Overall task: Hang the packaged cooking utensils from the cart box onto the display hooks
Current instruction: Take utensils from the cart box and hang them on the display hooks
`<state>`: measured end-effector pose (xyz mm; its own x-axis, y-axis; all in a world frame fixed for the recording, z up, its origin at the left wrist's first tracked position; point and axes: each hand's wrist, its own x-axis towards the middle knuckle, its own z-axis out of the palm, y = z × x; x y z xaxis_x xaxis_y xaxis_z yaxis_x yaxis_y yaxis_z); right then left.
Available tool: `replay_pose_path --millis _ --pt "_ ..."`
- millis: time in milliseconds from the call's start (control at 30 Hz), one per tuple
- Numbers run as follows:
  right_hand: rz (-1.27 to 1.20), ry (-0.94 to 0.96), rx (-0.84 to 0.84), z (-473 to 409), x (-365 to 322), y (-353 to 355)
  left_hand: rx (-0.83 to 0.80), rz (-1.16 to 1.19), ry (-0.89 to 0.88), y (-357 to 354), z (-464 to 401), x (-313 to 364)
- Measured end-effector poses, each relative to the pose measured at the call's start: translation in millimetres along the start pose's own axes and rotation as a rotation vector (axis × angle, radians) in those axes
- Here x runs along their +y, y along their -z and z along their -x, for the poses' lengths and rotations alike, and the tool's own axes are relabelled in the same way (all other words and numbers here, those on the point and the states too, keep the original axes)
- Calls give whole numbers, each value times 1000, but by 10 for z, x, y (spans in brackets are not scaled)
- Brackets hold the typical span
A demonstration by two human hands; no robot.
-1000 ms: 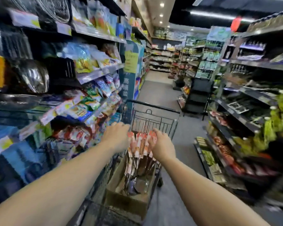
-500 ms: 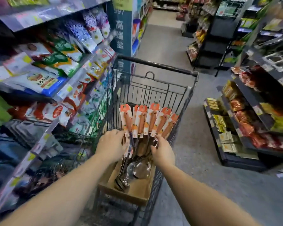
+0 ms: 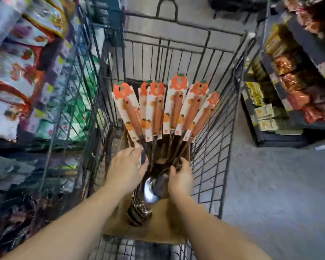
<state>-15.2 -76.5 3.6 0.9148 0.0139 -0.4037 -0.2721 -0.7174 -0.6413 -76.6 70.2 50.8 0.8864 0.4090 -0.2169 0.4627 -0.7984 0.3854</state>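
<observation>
I see my left hand [image 3: 127,168] reaching into the cart, fingers curled against the left side of a bunch of packaged utensils [image 3: 163,109], thumb toward the metal stems. My right hand [image 3: 180,177] sits just across from it, fingers wrapped around the stems from the right side, so both hands clamp the same bunch between them. Just below my right hand, touching its palm side, shiny spoon bowls [image 3: 154,186] overlap one another, and further toward me, beneath both wrists, a stack of darker metal heads [image 3: 139,212] rests in the cardboard box [image 3: 163,228]; I cannot tell what kind of utensil those are.

Beyond my fingers, the handles fan out away from me. Each brown handle is fixed to a white card with an orange fruit-shaped top, and I count about six cards spread from left to right, the leftmost tilted left and the rightmost ones leaning toward the cart's right wall.

The box lies on the floor of the wire shopping cart [image 3: 210,147], whose black mesh sides rise on either side of my hands. Left of my left hand, past the mesh, shelves of colourful bagged goods [image 3: 26,72] are blurred. Right of my right hand, across the grey floor [image 3: 270,184], a low shelf [image 3: 281,136] holds yellow, orange and red packets.
</observation>
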Motion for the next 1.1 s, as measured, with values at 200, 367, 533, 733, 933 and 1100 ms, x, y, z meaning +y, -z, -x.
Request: replay_pose_path --millis 200,367,533,733,933,1100 --pt "-107 -193 78 -372 94 -373 -23 43 -48 -256 -279 -206" --pt "-179 -258 96 -674 163 -556 -27 89 -79 -481 -352 -333" --pt "-184 -250 91 -710 152 -585 -14 109 -54 -570 -392 -393" --pt "-243 -280 101 -409 108 -450 -53 141 -14 -482 -380 -331" --pt "-300 -211 74 -173 -44 -245 -226 173 -18 -380 -191 -199" --pt "-323 -88 15 -60 -312 -112 -271 335 4 -329 -128 -63"
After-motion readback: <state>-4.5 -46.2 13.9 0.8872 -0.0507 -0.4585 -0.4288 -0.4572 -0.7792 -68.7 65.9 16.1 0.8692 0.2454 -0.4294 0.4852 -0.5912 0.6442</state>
